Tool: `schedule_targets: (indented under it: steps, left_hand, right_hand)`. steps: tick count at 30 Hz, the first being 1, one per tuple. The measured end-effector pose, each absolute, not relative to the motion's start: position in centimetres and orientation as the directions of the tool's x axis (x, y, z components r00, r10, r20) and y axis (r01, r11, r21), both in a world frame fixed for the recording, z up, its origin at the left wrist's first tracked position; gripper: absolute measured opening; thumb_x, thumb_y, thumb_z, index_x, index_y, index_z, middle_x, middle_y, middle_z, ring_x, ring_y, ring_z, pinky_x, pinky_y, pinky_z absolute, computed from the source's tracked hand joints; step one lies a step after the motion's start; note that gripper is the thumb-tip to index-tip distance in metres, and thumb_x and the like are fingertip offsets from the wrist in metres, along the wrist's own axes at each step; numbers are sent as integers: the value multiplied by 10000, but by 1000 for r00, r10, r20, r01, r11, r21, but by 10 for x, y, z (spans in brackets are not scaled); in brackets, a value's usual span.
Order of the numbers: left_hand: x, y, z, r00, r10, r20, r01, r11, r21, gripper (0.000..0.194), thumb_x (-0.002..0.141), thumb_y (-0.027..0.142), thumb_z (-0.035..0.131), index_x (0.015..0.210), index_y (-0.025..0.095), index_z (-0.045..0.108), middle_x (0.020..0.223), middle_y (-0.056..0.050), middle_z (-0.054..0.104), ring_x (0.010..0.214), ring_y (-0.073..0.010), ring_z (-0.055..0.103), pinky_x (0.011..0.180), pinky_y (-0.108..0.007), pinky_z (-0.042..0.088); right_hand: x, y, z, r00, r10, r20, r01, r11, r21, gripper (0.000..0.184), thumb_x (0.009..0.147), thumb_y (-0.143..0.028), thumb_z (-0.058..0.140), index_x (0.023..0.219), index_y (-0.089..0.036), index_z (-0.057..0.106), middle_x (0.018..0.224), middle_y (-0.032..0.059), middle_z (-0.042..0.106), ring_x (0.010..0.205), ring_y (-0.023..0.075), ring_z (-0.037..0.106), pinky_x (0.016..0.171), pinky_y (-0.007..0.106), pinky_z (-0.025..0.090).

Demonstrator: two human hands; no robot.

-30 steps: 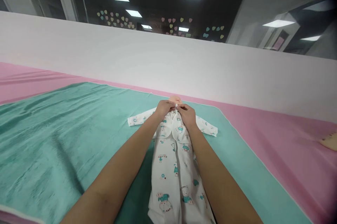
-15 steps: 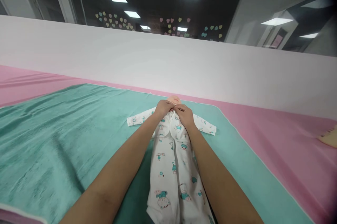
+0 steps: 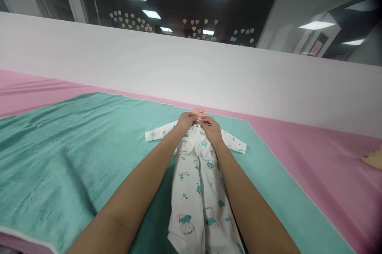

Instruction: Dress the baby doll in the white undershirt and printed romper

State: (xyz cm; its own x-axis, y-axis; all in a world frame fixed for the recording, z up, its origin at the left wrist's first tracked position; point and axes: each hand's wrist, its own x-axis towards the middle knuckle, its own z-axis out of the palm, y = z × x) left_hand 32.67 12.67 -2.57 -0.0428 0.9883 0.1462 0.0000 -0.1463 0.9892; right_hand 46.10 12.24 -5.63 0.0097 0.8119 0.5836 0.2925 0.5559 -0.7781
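A baby doll lies on its back on a teal blanket (image 3: 65,154), dressed in a white romper (image 3: 197,190) printed with small teal figures. Only the top of the doll's head (image 3: 199,111) shows beyond my hands. My left hand (image 3: 186,122) and my right hand (image 3: 212,130) meet at the romper's neckline, fingers pinched on the collar fastening. The romper's sleeves stretch out flat to both sides.
The blanket lies on a pink sheet (image 3: 322,166). A long white padded wall (image 3: 179,67) runs behind it. A tan object (image 3: 373,158) peeks in at the right edge. Glass with paper hearts (image 3: 197,27) and ceiling lights stand beyond.
Both hands stay pinched at the collar, with only slight finger shifts. The view has wobbled a little.
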Motion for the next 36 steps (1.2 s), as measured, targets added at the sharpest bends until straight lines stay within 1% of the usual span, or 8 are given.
schedule_targets:
  steps: [8, 15, 19, 21, 25, 28, 32, 36]
  left_hand:
    - [327, 132, -30, -105, 973, 206, 184, -185, 966, 132, 652, 90, 575, 775, 119, 613, 579, -8, 606, 554, -115, 563, 571, -221, 437]
    - [325, 129, -37, -77, 936, 342, 433, -278, 858, 98, 644, 166, 590, 708, 199, 658, 787, -27, 666, 806, -185, 572, 775, -275, 406]
    - [324, 116, -39, -63, 923, 379, 455, -312, 834, 146, 681, 192, 555, 770, 208, 671, 935, -55, 661, 883, -203, 563, 809, -288, 392]
    - [320, 106, -41, -49, 921, 387, 442, -327, 835, 167, 702, 202, 531, 794, 201, 670, 951, -52, 659, 890, -192, 564, 807, -276, 397]
    - [307, 81, -44, 18, 926, 377, 328, -361, 873, 212, 741, 223, 493, 853, 177, 667, 934, -37, 662, 851, -161, 572, 764, -245, 412]
    - [302, 67, -45, 71, 932, 357, 276, -362, 890, 214, 756, 288, 509, 861, 179, 660, 868, -28, 649, 781, -152, 557, 698, -239, 407]
    - [306, 61, -43, 78, 916, 394, 364, -394, 844, 175, 740, 316, 556, 831, 188, 632, 822, -13, 625, 699, -134, 513, 672, -244, 393]
    - [311, 61, -39, 52, 894, 445, 423, -423, 802, 101, 727, 268, 575, 725, 176, 614, 796, -18, 629, 706, -138, 520, 696, -254, 392]
  right_hand:
    - [460, 120, -57, 21, 847, 532, 339, 494, -801, 201, 723, -380, 582, 781, -201, 654, 913, 34, 666, 858, 191, 593, 821, 336, 442]
    - [456, 77, -59, -140, 680, 720, 552, 657, -513, 382, 806, -447, 523, 1105, -209, 538, 1137, 75, 551, 1087, 218, 468, 941, 369, 363]
    - [446, 41, -55, -209, 681, 702, 739, 580, -342, 415, 809, -498, 502, 1092, -194, 516, 1084, 109, 537, 1019, 260, 470, 868, 393, 374]
    - [440, 32, -53, -184, 719, 670, 809, 498, -312, 430, 788, -528, 510, 1034, -176, 524, 1011, 123, 538, 944, 270, 487, 790, 388, 391]
    - [437, 35, -49, -67, 829, 555, 839, 348, -419, 328, 786, -478, 513, 936, -186, 518, 911, 92, 549, 794, 229, 521, 657, 329, 386]
    - [444, 43, -47, -51, 861, 505, 802, 337, -493, 220, 817, -409, 464, 895, -213, 528, 850, 52, 574, 726, 194, 524, 633, 302, 361]
    - [451, 47, -49, -38, 861, 506, 728, 371, -576, 186, 827, -359, 425, 876, -237, 557, 793, 10, 602, 709, 177, 526, 644, 292, 363]
    - [451, 53, -51, 7, 830, 557, 661, 414, -626, 208, 802, -337, 457, 917, -249, 606, 947, 16, 628, 776, 176, 544, 729, 316, 388]
